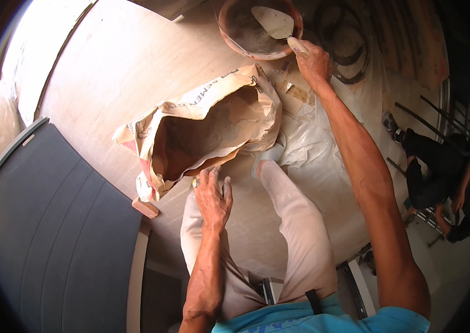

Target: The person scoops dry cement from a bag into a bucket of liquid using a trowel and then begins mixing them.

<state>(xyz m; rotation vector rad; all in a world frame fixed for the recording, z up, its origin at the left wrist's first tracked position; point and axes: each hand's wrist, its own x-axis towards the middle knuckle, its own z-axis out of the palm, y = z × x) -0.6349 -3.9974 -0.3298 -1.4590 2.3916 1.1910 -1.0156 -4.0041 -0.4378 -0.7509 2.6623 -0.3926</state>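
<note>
My right hand (315, 64) grips the wooden handle of a trowel (274, 22). Its pale, powder-dusted blade is over a round, reddish-brown tub (225, 34) with grey material inside. A torn-open paper cement bag (190, 102) lies in front of me, its wide mouth showing grey powder within. By the near edge of the bag is my left hand (213, 197), a ring on one finger. Its fingers are loosely stretched and the thumb stands apart, with nothing seen in them. Whether the fingertips touch the paper, I cannot tell.
Crumpled clear plastic sheeting (310, 139) lies right of the bag. A small brick-like block (145, 207) sits by its lower left corner. A dark grey panel (52, 222) fills the left side. Coiled dark hoops (351, 44) lie far right, and another person (440, 172) crouches at the right.
</note>
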